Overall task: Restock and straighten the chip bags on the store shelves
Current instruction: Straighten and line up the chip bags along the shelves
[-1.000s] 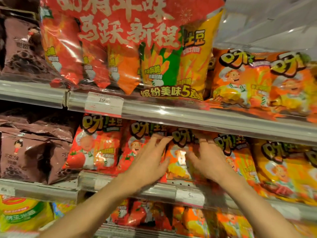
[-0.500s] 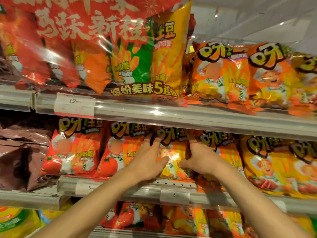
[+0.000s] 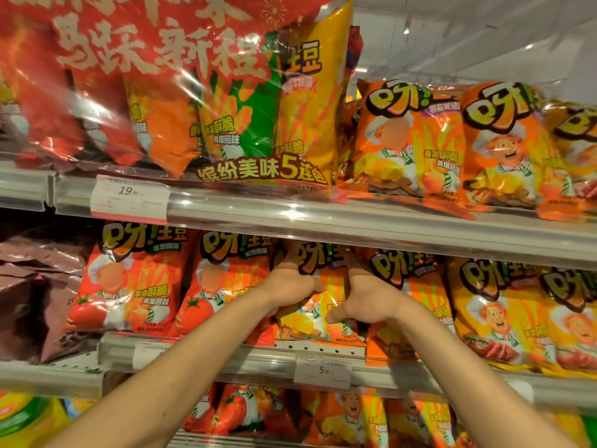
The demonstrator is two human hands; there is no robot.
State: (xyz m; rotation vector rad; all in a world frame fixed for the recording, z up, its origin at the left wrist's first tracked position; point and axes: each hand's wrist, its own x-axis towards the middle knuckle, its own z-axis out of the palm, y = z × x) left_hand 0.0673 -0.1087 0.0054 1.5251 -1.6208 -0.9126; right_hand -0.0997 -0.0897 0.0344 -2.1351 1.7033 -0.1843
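Chip bags fill three shelves in view. On the middle shelf (image 3: 323,350), six stand in a row: two red tomato bags at the left (image 3: 129,279), one orange bag (image 3: 318,305) between the hands, another orange bag (image 3: 416,295) just to its right, and two yellow-orange bags (image 3: 494,312) at the far right. Each carries a big black-and-yellow logo across the top and a cartoon cook below it.

The orange bag in the middle stands upright at the front of the middle shelf, its foot touching the perforated rail. The left hand (image 3: 287,282) holds its left edge and the right hand (image 3: 368,292) its right edge. On both hands the fingers reach in behind the bag's sides and are mostly hidden, while the thumbs lie on the front, so the bag is clamped between fingers and thumb on each side.

On the top shelf a large clear multipack (image 3: 200,92) with red lettering holds several bags, and at least three orange bags (image 3: 407,140) stand to its right. Two price tags show: one on the top rail (image 3: 129,198) and one on the middle rail (image 3: 323,371). Brown bags (image 3: 38,286) sit at the far left of the middle shelf. More red and orange bags (image 3: 258,412) crowd the bottom shelf, too cut off to count.
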